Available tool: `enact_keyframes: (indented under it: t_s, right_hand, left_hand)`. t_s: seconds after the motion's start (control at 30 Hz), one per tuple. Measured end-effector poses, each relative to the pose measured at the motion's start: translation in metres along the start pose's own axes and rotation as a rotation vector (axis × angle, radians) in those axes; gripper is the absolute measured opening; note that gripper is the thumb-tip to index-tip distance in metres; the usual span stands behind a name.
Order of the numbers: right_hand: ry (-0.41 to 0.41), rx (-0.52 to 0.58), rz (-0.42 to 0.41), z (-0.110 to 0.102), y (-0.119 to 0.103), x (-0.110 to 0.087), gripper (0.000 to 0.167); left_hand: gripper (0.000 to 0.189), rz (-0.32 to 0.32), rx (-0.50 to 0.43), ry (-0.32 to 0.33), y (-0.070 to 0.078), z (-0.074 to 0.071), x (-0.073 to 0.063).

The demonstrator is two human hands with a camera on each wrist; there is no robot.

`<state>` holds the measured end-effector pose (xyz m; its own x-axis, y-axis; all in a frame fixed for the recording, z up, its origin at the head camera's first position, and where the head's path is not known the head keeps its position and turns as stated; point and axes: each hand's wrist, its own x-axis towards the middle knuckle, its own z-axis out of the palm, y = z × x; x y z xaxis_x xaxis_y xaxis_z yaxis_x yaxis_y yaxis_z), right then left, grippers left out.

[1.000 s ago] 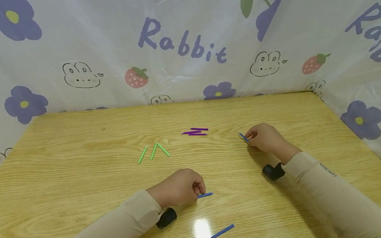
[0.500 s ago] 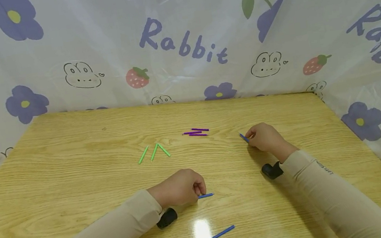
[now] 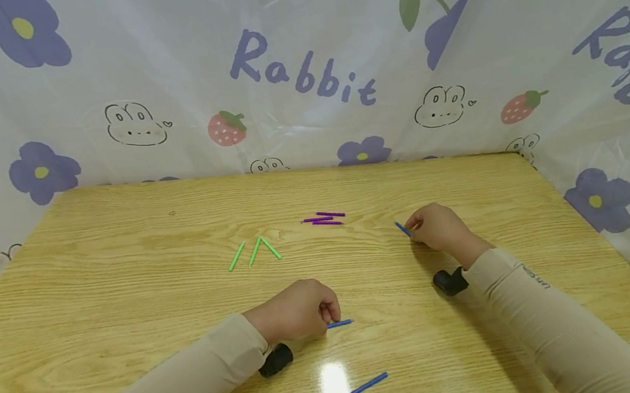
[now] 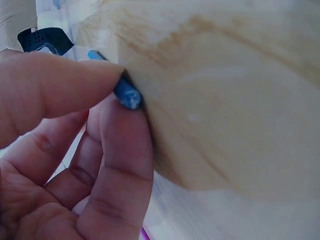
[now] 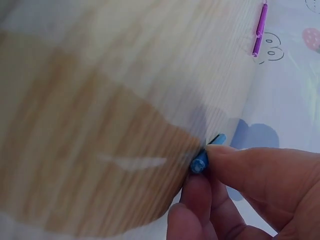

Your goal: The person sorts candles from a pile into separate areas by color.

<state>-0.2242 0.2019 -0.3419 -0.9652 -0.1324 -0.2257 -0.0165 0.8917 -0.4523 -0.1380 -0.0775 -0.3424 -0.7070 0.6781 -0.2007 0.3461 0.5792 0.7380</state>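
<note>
My left hand pinches a thin blue candle between thumb and finger, low over the wooden table. In the left wrist view the butt end of this candle pokes out past the thumb. Farther back on the right, my right hand pinches another blue candle, which slants up and left from the fingertips. The right wrist view shows that candle's end between thumb and finger, right at the tabletop. A third blue candle lies near the front, its wick pointing left.
Three green candles lie left of centre, two of them meeting at their tips. Three purple candles form a loose bunch farther back. A patterned cloth hangs behind the wooden table.
Almost nothing differs. Both hands keep their pinch on the blue candles in the same places; the right hand's candle tilts very slightly.
</note>
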Motion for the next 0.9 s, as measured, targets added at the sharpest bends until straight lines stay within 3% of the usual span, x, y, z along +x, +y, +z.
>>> enact_keyframes:
  t_s: [0.53,0.9]
  right_hand:
    - [0.004,0.036,0.018,0.000,-0.001,-0.003,0.029]
    - [0.063,0.099,-0.027,-0.003,-0.007,-0.022,0.031]
  left_hand:
    - [0.028,-0.008,-0.007,0.002,-0.001,0.001,0.000]
    - [0.030,-0.017,-0.022,0.003,0.001,0.000,-0.001]
